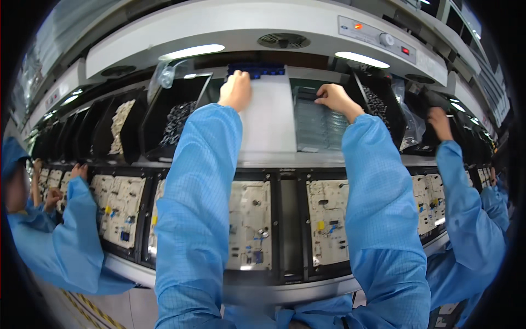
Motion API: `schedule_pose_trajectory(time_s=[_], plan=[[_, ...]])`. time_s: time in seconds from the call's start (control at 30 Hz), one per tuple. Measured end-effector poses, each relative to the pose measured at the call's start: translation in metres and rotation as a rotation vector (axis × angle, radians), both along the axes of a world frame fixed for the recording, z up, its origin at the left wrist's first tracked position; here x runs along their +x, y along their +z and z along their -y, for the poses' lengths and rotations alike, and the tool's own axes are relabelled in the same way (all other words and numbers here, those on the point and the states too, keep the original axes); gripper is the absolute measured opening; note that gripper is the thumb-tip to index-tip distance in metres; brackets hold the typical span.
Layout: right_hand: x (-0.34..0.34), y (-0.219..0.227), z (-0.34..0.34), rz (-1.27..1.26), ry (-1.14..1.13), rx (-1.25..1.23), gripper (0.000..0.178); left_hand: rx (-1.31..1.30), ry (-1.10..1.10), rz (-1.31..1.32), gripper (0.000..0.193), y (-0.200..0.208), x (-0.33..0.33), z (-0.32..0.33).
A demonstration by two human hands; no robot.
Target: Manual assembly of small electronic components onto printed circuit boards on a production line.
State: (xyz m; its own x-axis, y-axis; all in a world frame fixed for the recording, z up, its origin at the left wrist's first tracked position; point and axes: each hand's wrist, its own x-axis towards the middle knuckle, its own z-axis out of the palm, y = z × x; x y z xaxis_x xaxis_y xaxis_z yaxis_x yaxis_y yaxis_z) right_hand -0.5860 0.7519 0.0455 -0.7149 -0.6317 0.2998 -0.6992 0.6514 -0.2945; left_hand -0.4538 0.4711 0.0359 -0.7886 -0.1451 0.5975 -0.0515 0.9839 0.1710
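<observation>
My left hand (236, 91) reaches far forward, its fingers curled closed at the left end of a row of dark blue components (268, 72). Those components line the far end of a white board-like surface (267, 115). What the fingers grip, if anything, is hidden. On the other side, my right hand (336, 101) is over a clear plastic tray (319, 129) with dark pieces at its far end. Its thumb and fingertips are pinched together, and anything between them is too small to name. Beneath my forearms, circuit boards (249, 219) (329, 219) sit in black frames, carrying small blue and yellow parts.
Black bins of small dark parts stand left (178, 122) and right (376, 104); a further bin holds cream-coloured parts (120, 125). A white hood (219, 33) with lamps overhangs the bench. Blue-sleeved people work on the left (60, 236) and right (466, 208).
</observation>
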Motion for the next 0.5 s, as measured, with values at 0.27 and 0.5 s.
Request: schedule_pose_trajectory(time_s=[0.27,0.5], plan=[[-0.011,0.011,-0.021,-0.107,0.232,-0.066,0.028,-0.023,0.184,0.0,0.017,-0.015,-0.07,0.0],[0.098,0.061,-0.065,0.103,0.265,-0.23,0.015,-0.13,0.081,0.107,0.051,-0.025,-0.094,0.048]])
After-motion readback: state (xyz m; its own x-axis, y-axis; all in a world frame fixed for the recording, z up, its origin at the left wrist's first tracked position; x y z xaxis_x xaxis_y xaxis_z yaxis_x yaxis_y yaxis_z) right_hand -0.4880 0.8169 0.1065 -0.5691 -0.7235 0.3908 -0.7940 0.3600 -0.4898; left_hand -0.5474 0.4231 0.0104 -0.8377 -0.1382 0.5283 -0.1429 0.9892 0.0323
